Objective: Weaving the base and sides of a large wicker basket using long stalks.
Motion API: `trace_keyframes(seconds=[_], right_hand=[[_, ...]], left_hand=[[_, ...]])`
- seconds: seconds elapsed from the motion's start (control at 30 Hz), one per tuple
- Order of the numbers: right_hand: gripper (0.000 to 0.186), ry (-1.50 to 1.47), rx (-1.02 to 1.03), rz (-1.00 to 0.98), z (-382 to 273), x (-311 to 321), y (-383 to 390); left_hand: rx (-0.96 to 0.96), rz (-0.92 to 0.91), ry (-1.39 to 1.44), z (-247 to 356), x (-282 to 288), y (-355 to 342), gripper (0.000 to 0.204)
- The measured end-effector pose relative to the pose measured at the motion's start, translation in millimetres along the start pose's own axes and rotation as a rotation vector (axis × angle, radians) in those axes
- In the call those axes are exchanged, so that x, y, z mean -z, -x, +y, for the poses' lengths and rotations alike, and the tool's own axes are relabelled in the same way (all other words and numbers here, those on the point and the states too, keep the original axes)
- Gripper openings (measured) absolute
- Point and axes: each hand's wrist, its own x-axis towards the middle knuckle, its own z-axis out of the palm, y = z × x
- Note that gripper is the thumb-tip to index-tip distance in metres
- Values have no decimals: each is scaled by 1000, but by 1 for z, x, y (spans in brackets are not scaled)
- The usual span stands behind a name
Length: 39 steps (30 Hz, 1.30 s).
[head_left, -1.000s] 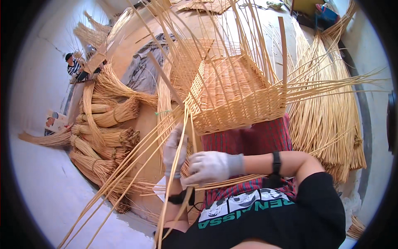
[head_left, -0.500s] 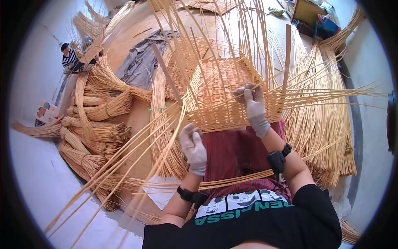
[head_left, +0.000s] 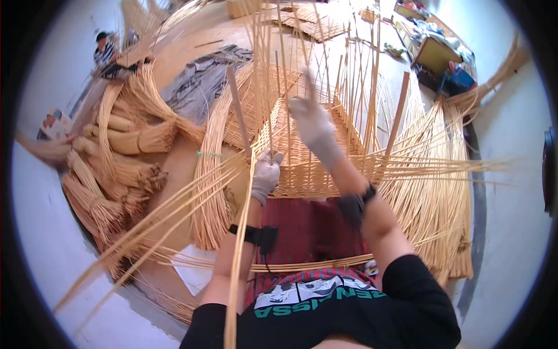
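Note:
A rectangular woven basket (head_left: 325,177) with tall upright stakes rests over red checked cloth (head_left: 302,230) in front of me. My gloved left hand (head_left: 267,163) grips the basket's near-left corner, where long loose weavers (head_left: 203,192) fan out down and to the left. My gloved right hand (head_left: 308,116) is raised over the basket's interior among the stakes, blurred by motion; whether it holds the vertical streak above it or is empty, I cannot make out. More long strands stick out from the basket's right corner.
Rattan bundles (head_left: 142,139) lie piled at left; long pale strands (head_left: 442,215) hang at right. Dark grey sheeting (head_left: 197,87) lies behind. A person (head_left: 104,52) in stripes sits at back left among reeds. Woven mats (head_left: 308,20) and a cluttered cabinet (head_left: 433,52) are farther back.
My right hand has risen from near my body to above the basket's middle. My left hand has moved up onto the basket's left corner and closed there. The view has shifted slightly.

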Motion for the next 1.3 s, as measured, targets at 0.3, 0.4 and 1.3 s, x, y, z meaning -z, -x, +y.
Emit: trace_keyframes(seconds=[0.3,0.4,1.3], right_hand=[[15,-892,-382,502,66,7,137],[15,-543,-89,76,-3,11,148],[24,-1222,-335,240,64,49,150]], left_hand=[[20,-94,401,28,-22,10,34],[-23,90,361,25,-35,12,30],[-244,227,-522,92,-85,-6,77]])
